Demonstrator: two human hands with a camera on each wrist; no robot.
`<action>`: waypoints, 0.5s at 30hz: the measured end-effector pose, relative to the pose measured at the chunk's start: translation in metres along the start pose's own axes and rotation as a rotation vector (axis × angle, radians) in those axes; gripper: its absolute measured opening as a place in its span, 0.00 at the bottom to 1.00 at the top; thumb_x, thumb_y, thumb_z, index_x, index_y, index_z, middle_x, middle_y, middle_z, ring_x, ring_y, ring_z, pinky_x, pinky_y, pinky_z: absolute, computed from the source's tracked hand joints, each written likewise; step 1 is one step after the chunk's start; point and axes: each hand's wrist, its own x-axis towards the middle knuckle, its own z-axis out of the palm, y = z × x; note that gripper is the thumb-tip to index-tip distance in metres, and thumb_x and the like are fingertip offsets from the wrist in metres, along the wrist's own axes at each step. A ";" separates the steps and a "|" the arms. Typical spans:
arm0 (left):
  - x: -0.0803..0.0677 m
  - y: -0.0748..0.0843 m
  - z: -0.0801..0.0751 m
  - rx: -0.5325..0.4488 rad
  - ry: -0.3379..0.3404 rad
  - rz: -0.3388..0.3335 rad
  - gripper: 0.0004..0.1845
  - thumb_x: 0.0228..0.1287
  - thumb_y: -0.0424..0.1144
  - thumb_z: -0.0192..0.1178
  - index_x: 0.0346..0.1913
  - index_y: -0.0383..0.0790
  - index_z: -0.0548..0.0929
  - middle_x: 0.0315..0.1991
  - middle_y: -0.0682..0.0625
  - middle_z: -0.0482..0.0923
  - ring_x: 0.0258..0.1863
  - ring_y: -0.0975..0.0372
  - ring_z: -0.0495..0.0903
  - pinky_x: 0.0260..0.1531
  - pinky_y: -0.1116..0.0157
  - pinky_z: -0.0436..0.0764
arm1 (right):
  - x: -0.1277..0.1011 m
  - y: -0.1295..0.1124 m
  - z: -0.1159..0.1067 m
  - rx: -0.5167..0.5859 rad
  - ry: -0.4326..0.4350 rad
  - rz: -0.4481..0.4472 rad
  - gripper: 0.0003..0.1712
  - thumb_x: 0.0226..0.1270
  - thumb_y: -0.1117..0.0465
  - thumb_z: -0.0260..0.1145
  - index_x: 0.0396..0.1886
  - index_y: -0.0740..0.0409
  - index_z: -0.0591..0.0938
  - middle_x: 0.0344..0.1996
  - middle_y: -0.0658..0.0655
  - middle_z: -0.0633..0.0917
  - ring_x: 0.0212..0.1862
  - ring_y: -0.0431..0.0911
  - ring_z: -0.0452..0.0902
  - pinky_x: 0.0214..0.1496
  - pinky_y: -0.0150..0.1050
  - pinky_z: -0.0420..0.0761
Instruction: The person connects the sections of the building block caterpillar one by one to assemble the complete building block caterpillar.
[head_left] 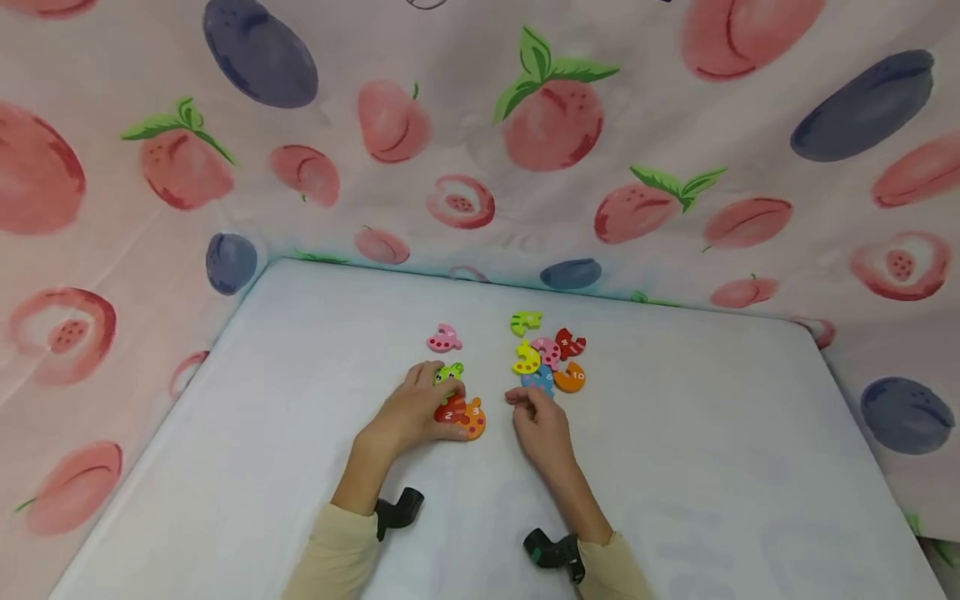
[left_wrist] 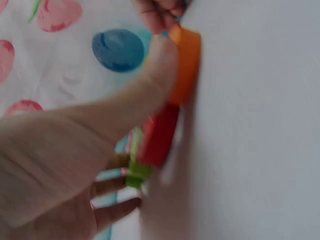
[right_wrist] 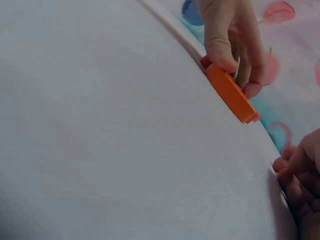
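Observation:
My left hand spans a short row of joined number puzzle pieces on the white table, gripping them. The row has a green head piece with eyes, a red piece marked 2 and an orange piece marked 3. In the left wrist view, the thumb lies along the orange piece, while other fingertips reach beside the green piece. My right hand holds nothing, its fingers loosely bent just below the blue piece marked 6. The right wrist view shows its curled fingertips.
Beyond my right hand lie loose pieces: yellow, pink, red marked 8, orange marked 10 and green. A pink piece sits past my left hand. Fruit-print cloth rises behind the white table.

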 end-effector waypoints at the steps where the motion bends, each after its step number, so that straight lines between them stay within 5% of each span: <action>1: 0.000 -0.003 0.001 -0.009 0.009 0.029 0.30 0.41 0.62 0.68 0.50 0.59 0.76 0.66 0.46 0.58 0.66 0.53 0.56 0.59 0.51 0.71 | 0.003 -0.002 0.001 0.000 -0.019 -0.017 0.10 0.63 0.62 0.55 0.40 0.48 0.81 0.37 0.46 0.83 0.38 0.40 0.74 0.44 0.34 0.77; 9: 0.009 -0.032 0.016 -0.083 0.035 0.137 0.30 0.39 0.70 0.64 0.48 0.65 0.74 0.68 0.55 0.56 0.67 0.58 0.54 0.62 0.53 0.68 | 0.042 -0.027 0.020 0.039 -0.153 -0.145 0.15 0.66 0.60 0.54 0.50 0.43 0.77 0.46 0.45 0.81 0.45 0.40 0.77 0.52 0.39 0.78; 15: 0.013 -0.043 0.023 -0.116 0.099 0.200 0.30 0.37 0.73 0.61 0.47 0.67 0.74 0.68 0.55 0.57 0.67 0.59 0.55 0.63 0.51 0.64 | 0.081 -0.050 0.034 -0.082 -0.217 -0.279 0.25 0.65 0.68 0.49 0.57 0.42 0.75 0.57 0.52 0.74 0.59 0.48 0.68 0.63 0.48 0.71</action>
